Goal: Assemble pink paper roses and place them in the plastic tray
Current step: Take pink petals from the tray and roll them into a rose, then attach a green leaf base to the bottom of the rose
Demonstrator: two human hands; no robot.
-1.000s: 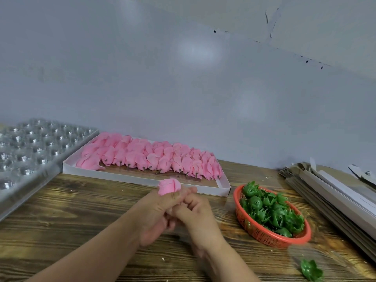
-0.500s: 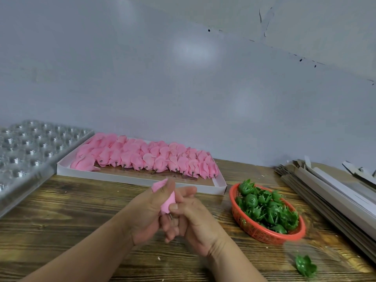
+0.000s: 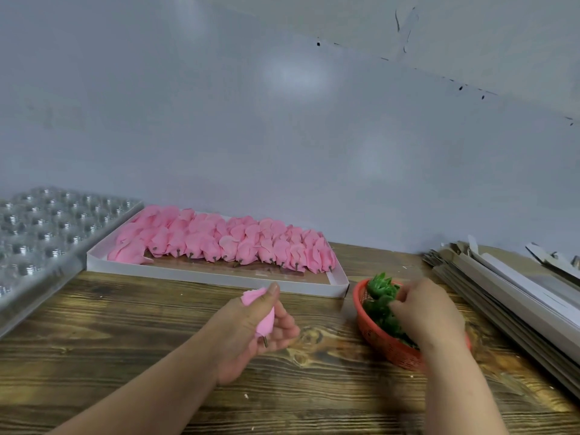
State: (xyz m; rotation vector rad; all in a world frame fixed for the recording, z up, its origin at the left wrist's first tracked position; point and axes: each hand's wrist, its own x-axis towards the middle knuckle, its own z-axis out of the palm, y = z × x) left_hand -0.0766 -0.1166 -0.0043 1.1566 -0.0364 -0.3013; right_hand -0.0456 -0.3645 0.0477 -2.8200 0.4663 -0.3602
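One pink paper rose (image 3: pixel 262 312) is held above the wooden table (image 3: pixel 157 334) by the left hand (image 3: pixel 251 334), pinched between thumb and curled fingers with its short dark stem end pointing down. The right hand (image 3: pixel 426 312) is reached into the orange basket (image 3: pixel 386 343) of green calyx pieces (image 3: pixel 381 296); its fingers are bent among them, though whether one is gripped cannot be told. Many more pink roses (image 3: pixel 226 243) are laid in rows in a white shallow box (image 3: pixel 213 277) behind the hands. The clear plastic tray (image 3: pixel 47 233) is seen at the far left, and stacked cardboard sheets (image 3: pixel 508 296) at the right.
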